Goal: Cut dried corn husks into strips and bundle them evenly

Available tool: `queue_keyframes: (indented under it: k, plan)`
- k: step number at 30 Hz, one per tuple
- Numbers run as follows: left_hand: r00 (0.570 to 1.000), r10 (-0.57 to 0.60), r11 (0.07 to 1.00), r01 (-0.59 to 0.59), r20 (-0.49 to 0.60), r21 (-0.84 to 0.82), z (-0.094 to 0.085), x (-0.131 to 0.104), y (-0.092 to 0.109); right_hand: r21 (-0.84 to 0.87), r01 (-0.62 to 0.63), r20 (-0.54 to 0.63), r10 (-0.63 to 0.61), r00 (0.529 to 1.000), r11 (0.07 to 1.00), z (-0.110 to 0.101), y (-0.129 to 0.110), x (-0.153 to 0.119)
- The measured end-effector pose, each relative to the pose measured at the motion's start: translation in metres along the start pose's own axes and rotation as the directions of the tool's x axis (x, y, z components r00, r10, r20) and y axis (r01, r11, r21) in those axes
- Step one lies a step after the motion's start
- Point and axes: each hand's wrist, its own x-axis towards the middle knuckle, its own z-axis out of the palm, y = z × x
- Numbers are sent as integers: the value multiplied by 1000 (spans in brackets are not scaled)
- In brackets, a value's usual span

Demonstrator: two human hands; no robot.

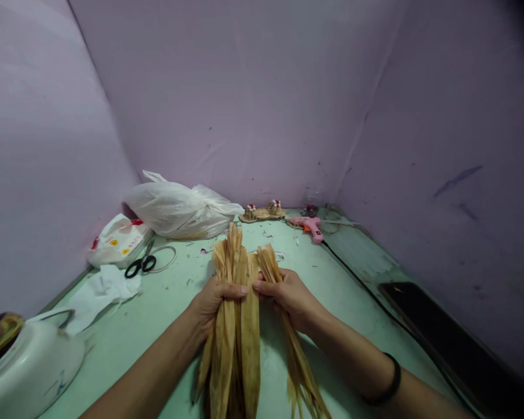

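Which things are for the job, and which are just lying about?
Being used now:
wide dry strips, in the left hand
narrow dry strips, in the right hand

Probably just lying about:
pink glue gun
black-handled scissors
white plastic bag
white bowl

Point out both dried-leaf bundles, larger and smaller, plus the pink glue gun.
Larger bundle (pixel 229 326): head view, strips below the grip.
Smaller bundle (pixel 269 263): head view, upper strips.
Pink glue gun (pixel 312 222): head view, body above the handle.

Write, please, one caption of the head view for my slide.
Left hand and right hand grip dried, leaf-like strips over a pale green table, pink glue gun beyond.
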Motion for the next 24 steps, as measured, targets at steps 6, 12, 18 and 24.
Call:
queue_keyframes:
  k: [6,12,18,24]
  plan:
    - [1000,-4,1000,4,-23,-1,1,0,-3,65,-11,10,11,1000,998,1,-1,-1]
    - [993,0,1000,0,-119,-5,3,0,4,94,-10,-3,11,1000,996,-5,-7,1]
    - [974,-56,998,52,-220,-24,6,-2,13,174,-24,-75,38,996,984,-13,-8,7]
    - [940,-94,996,90,-327,-26,7,-3,14,251,-120,67,106,992,961,-11,-12,3]
